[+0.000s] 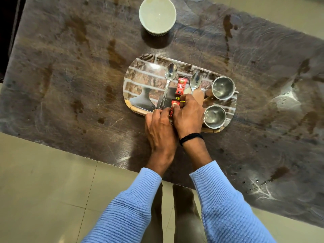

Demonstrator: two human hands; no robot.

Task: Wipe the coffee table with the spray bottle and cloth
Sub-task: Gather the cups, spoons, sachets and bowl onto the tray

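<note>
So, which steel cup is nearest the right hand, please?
The front steel cup, beside the right hand; the other cup sits farther back.

Coffee table: a tray sits on it, toward the near edge. A bowl stands on the table behind the tray, apart from it.

On the tray:
- The left spoon and right spoon lie side by side.
- A sachet lies between the spoons.
- Two cups stand at the right end, the far cup behind the near cup.

At the near rim, the left hand and right hand hold a second sachet between them.
</note>
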